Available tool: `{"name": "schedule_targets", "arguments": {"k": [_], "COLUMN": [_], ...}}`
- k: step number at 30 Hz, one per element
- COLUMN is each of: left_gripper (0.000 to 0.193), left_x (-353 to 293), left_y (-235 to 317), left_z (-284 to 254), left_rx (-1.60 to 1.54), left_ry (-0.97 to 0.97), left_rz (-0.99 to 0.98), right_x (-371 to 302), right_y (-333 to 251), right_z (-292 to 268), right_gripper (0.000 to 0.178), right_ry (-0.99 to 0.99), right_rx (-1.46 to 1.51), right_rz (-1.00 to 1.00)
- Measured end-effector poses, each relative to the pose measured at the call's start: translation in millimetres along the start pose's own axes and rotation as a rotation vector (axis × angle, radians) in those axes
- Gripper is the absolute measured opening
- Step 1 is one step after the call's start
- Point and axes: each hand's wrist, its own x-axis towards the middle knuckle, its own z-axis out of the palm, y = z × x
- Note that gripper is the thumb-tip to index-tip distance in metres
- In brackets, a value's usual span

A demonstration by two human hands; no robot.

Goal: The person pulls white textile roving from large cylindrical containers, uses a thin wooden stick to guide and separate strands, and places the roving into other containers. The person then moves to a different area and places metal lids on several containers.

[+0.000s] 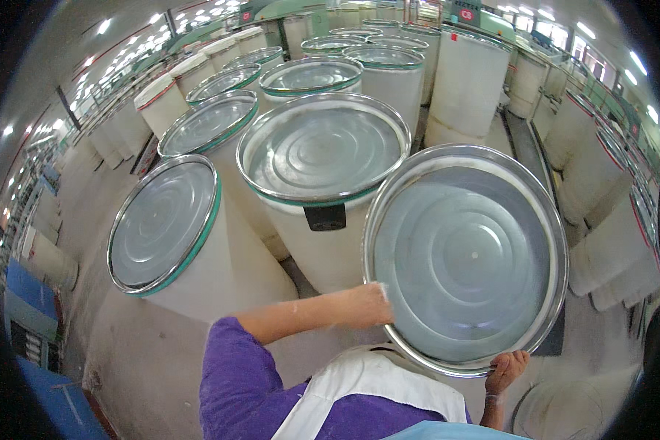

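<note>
Directly before me is a large round can point(477, 255) with a grey metal plate inside its shiny rim, tilted so that its top faces me. My right hand point(507, 370) has its fingers wrapped round the lower right part of that rim. Across my body reaches my left arm in a purple sleeve. My left hand point(367, 304) is closed at the can's left rim, slightly blurred; some white shows at its fingers, but what they hold is hidden. A white can with a green band point(323, 147) and a dark tab stands just beyond, apart from both hands.
Another green-banded can point(165, 224) stands at the left, with rows of similar cans behind. A tall white can point(468, 84) rises at the back right. Red-rimmed cans point(616, 213) line the right side. Blue machine housings point(33, 301) are at the far left, beside the grey floor point(125, 352).
</note>
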Motion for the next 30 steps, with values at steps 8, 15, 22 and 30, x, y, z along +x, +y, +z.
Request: {"name": "schedule_targets", "arguments": {"k": [8, 15, 22, 30], "left_gripper": [0.006, 0.026, 0.03, 0.037], "left_x": [113, 207, 274, 434], "left_y": [-164, -330, -426, -456], "left_z": [-10, -63, -96, -91], "left_rx": [0.116, 0.252, 0.179, 0.233], "left_ry": [-0.201, -0.126, 0.053, 0.334], "left_rz": [-0.043, -0.258, -0.39, -0.437], "right_x": [128, 329, 494, 581], "right_y": [114, 217, 342, 484], "right_z": [87, 163, 212, 251], "right_gripper": [0.048, 0.043, 0.041, 0.035], "right_ry": [0.258, 0.431, 0.408, 0.512], "right_rx": [-0.1, 0.092, 0.191, 0.796], "right_rz": [-0.15, -0.247, -0.272, 0.145]}}
